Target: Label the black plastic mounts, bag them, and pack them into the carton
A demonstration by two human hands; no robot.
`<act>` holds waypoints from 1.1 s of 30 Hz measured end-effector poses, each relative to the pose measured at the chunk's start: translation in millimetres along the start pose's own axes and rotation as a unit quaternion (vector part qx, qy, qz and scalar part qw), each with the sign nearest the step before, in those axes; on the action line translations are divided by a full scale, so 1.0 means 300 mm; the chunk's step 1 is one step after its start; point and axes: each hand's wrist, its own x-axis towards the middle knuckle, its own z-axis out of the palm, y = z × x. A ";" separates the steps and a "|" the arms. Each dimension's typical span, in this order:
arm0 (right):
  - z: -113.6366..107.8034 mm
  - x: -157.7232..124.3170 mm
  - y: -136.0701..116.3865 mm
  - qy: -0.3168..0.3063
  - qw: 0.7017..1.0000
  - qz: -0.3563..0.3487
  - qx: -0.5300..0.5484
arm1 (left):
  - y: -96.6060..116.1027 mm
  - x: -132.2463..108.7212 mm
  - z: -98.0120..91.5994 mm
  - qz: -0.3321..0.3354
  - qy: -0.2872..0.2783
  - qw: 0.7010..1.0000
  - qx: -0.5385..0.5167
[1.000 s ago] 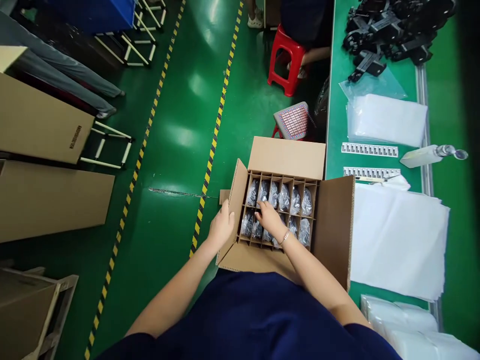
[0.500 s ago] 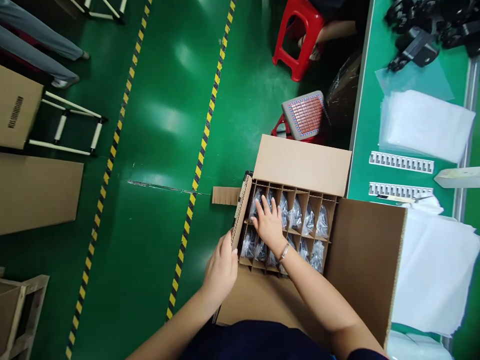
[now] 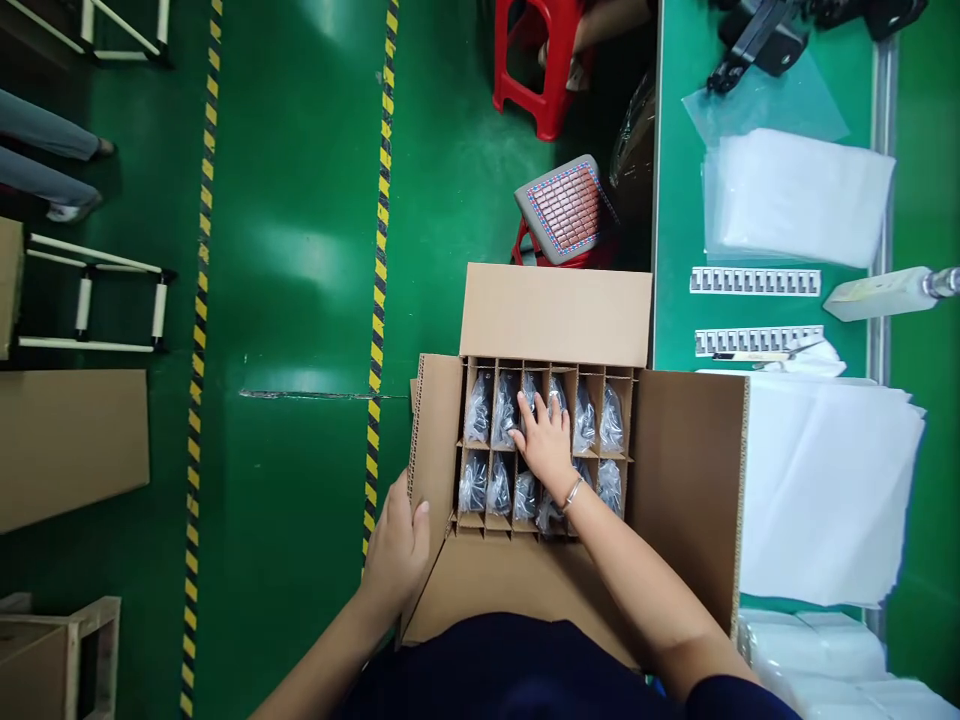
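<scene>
An open cardboard box (image 3: 547,590) stands in front of me with its flaps spread out. Cardboard dividers (image 3: 489,447) split it into two rows of cells, and dark parts in clear plastic bags (image 3: 478,410) fill the ones I can see. My left hand (image 3: 397,545) grips the left flap (image 3: 437,430), thumb on its inner face and fingers round the outside. Over the middle of the far row, my right hand (image 3: 545,445) is spread open on or just above the bags, covering several cells; whether it presses on them I cannot tell.
On the right, a green workbench (image 3: 679,220) carries white sheets (image 3: 825,490), plastic bags (image 3: 802,195), label strips (image 3: 755,281), a bottle (image 3: 881,293) and black devices (image 3: 757,45). Beyond the box are a cushioned stool (image 3: 566,210) and a red stool (image 3: 540,80). Another person's legs (image 3: 45,150) show far left.
The left flap has swung outward to the left with my left hand on it. My right hand has shifted rightward across the cells, uncovering bags at the left. The view has also shifted.
</scene>
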 end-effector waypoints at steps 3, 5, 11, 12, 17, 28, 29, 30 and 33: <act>-0.015 -0.011 -0.013 0.011 1.000 -0.005 0.005 | 0.003 0.002 -0.004 -0.001 -0.004 1.000 -0.005; -0.025 -0.026 -0.032 0.021 0.999 -0.047 0.017 | 0.003 0.002 -0.001 0.003 0.000 1.000 -0.015; -0.007 -0.010 -0.137 0.005 0.984 -0.171 0.046 | -0.007 0.001 0.019 0.019 0.008 1.000 -0.015; -0.001 0.007 -0.156 0.006 0.984 -0.172 0.044 | -0.008 0.001 0.020 0.019 0.005 1.000 -0.011; 0.008 0.067 -0.189 0.001 0.986 -0.160 0.039 | -0.008 0.001 0.020 0.015 -0.005 1.000 -0.012; -0.008 -0.031 -0.030 0.044 0.997 -0.037 0.058 | -0.005 0.006 0.005 -0.004 -0.006 0.999 -0.041; -0.013 -0.036 -0.017 0.045 0.997 -0.030 0.060 | -0.004 0.007 0.001 -0.010 -0.008 0.999 -0.038; -0.018 -0.040 -0.003 0.045 0.997 -0.027 0.062 | -0.003 0.008 -0.003 -0.018 -0.010 0.999 -0.034; -0.030 -0.054 0.044 0.056 0.996 -0.010 0.066 | 0.004 0.014 -0.020 -0.032 -0.016 0.999 -0.021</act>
